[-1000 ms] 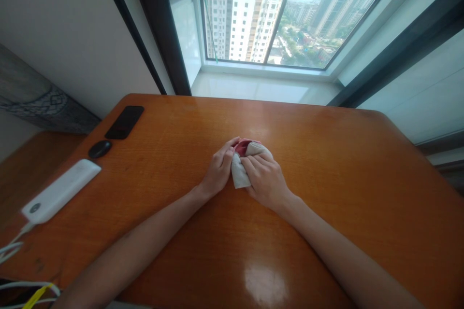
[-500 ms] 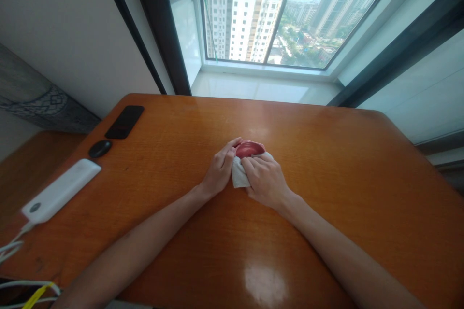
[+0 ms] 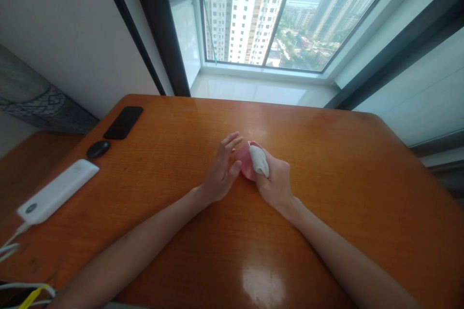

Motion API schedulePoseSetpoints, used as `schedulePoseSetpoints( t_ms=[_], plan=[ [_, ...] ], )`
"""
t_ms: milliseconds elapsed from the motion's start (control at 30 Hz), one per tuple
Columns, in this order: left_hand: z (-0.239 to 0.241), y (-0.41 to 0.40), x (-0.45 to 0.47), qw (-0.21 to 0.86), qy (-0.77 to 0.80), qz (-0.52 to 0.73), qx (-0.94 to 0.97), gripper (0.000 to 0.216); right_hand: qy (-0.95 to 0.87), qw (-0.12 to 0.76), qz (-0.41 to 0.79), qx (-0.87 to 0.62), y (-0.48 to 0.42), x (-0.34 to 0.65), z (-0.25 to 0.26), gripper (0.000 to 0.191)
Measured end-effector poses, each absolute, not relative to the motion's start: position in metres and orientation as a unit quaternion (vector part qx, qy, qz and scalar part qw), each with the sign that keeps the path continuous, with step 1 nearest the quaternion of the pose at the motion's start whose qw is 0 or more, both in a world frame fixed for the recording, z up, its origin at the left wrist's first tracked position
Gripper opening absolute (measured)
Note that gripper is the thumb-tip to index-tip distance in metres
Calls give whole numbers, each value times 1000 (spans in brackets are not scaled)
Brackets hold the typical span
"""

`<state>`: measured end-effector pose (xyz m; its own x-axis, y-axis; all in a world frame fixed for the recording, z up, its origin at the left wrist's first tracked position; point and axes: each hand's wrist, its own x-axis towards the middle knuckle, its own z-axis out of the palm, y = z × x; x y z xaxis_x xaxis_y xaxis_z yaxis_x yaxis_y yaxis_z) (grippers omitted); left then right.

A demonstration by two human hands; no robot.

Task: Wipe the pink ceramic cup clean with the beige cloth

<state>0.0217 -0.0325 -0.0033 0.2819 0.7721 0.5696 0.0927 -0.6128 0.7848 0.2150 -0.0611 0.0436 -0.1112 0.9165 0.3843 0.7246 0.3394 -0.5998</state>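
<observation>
Your right hand [image 3: 275, 181] holds a small rolled bundle [image 3: 253, 161] of pink and white cloth near the middle of the orange table [image 3: 344, 174]. Your fingers are curled tight around it. The white part sticks up at the top of your fist, and the pink part shows on the side that faces your other hand. The bundle looks lifted just off the table, but you cannot tell for sure.

Your left hand [image 3: 221, 171] is just beside it, at about 9 o'clock from the bundle. Its fingers are spread apart and point up toward 1 o'clock. It holds nothing. Its thumb comes very close to the pink cloth; it is hard to tell if they touch. The heel of this hand sits low, close to the table.

Far off at 9 to 10 o'clock from your hands, near the left edge of the table, lies a black phone [image 3: 123, 122]. Just below it sits a small black oval thing [image 3: 98, 149]. Closer to you lies a long white power bank [image 3: 57, 191] with a white cable [image 3: 9, 246] plugged into its near end.

Past the table at 12 o'clock is a big window [image 3: 282, 14] with tall buildings outside.
</observation>
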Motion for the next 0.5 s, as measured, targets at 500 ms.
schedulePoseSetpoints(
  t_ms=[500],
  plan=[
    [-3, -24, 7, 162, 227, 363, 889, 110, -342, 606, 501, -514, -73, 187, 36, 40]
  ],
)
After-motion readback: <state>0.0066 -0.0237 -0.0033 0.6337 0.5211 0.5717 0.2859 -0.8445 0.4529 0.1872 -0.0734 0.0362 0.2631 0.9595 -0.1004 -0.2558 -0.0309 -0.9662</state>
